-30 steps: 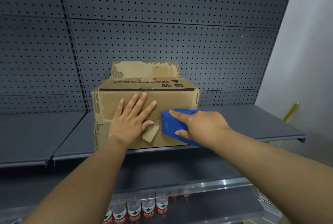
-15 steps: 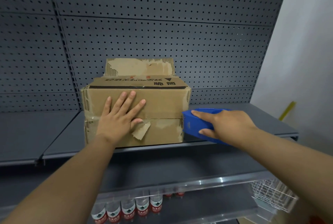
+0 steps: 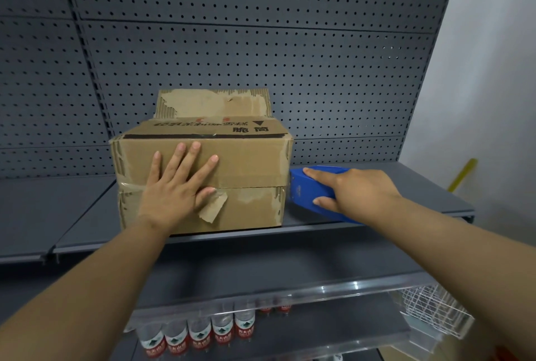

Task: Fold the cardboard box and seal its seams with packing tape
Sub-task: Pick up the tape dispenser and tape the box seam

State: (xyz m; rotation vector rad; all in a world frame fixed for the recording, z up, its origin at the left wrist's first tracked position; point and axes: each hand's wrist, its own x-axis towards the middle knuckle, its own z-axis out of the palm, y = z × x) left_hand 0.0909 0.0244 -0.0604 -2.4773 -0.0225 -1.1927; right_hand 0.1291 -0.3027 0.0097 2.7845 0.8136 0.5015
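Note:
A worn brown cardboard box (image 3: 249,163) stands on a grey metal shelf (image 3: 377,215). Its front face shows a taped horizontal seam and a torn loose strip of old tape. One rear flap stands up behind it. My left hand (image 3: 177,189) presses flat on the front face, fingers spread. My right hand (image 3: 356,189) grips a blue tape dispenser (image 3: 307,189) at the box's right front corner, level with the seam. The dispenser's front end touches the box edge.
A grey pegboard wall (image 3: 261,41) backs the shelf. Below, a lower shelf holds several water bottles (image 3: 200,331) behind a clear rail. A white wire basket (image 3: 435,311) hangs at the lower right. A yellow stick (image 3: 462,175) leans by the right wall.
My right hand has drawn the blue dispenser rightward along the front seam, from the middle of the face to the right corner. My left hand stays pressed on the box.

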